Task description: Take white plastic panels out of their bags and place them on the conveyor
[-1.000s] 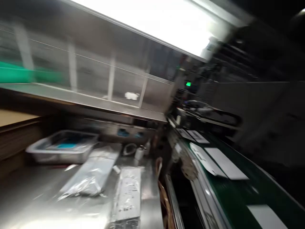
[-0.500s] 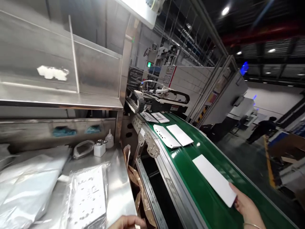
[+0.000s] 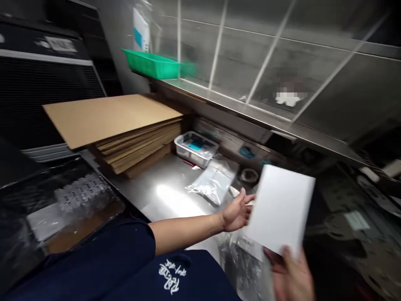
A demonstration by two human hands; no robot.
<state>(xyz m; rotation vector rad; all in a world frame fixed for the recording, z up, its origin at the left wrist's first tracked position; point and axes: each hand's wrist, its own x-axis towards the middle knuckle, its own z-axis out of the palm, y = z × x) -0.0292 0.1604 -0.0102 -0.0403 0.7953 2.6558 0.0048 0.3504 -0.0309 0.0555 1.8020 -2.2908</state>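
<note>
A flat white rectangular panel is held up in front of me, tilted, over the right part of the steel bench. My right hand grips its lower edge, with the thumb on the near face; the hand is blurred by motion. My left hand is beside the panel's left edge, thumb raised and fingers apart, holding nothing. Whether its fingertips touch the panel I cannot tell. Below the panel lies clear plastic wrapping, partly hidden by it. Behind my left hand is a stack of clear plastic bags.
A stack of brown cardboard sheets juts over the bench's left end. A clear plastic tub stands at the back. A green tray sits on the steel shelf above. At lower left, bagged clear parts lie beside cardboard.
My view has swung left from the green conveyor to the bench. My right hand has lifted the white panel off the belt and brought it over. My left hand has come up beside it.
</note>
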